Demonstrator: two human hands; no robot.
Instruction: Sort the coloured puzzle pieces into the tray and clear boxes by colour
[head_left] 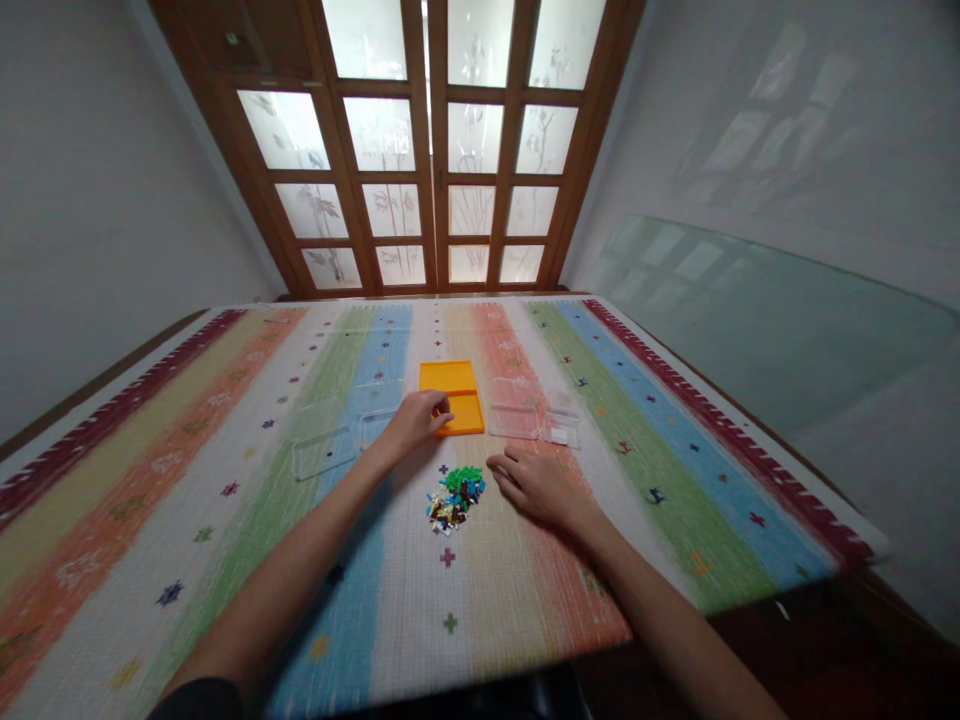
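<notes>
1. I see the pile of coloured pieces (457, 495) on the cloth-covered worktop (510, 590), at nine o'clock from my nearer right hand (536, 485), which looks loose, grasping nothing visible.
2. Its long axis runs one to seven o'clock.
3. From my left hand (421, 416), pinched over the orange tray (469, 412), it's five o'clock; I can't tell whether anything's gripped.

Pieces (457, 497) lie before the case (448, 376), boxes (514, 421) flanking it left and right.
</notes>
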